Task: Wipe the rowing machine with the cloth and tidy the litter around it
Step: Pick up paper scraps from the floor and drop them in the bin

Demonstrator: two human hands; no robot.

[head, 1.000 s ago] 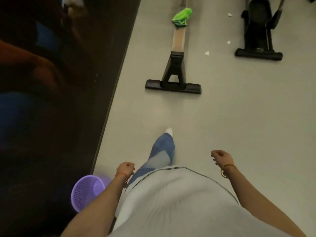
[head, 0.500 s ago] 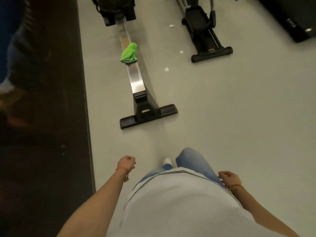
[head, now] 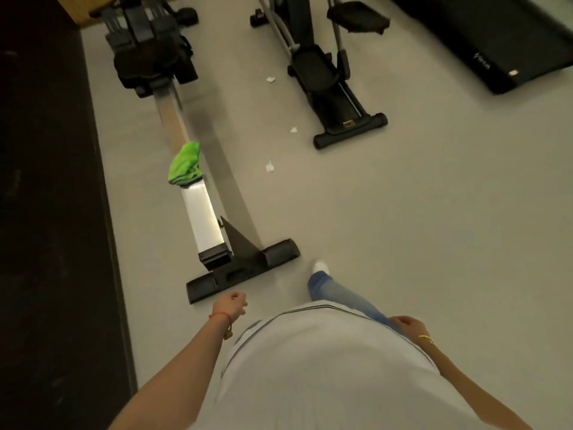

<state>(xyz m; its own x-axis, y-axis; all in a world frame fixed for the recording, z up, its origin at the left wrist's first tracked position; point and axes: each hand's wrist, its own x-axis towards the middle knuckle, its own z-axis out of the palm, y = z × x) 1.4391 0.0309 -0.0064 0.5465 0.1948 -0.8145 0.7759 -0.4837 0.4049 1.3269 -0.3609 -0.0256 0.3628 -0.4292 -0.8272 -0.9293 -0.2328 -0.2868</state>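
Rowing machine (head: 204,218): laid lengthwise on the grey floor (head: 403,228), its black rear foot nearest the person, its dark seat and footrest block at the far end. A bare metal rail is seen between the two.

Cloth (head: 185,164): green, bunched, draped on the rail about midway along it.

Litter: three small white scraps (head: 270,166) (head: 293,130) (head: 270,79) are scattered on the floor between the rower and the black elliptical trainer (head: 325,88), all apart from both machines.

Treadmill (head: 496,41): black, at the far right.

Left hand (head: 231,305): loosely curled, nothing gripped, held just above the rower's rear foot in the view.

Right hand (head: 407,325): fingers loosely bent, nothing held, kept beside the hip against the white shirt (head: 325,367).
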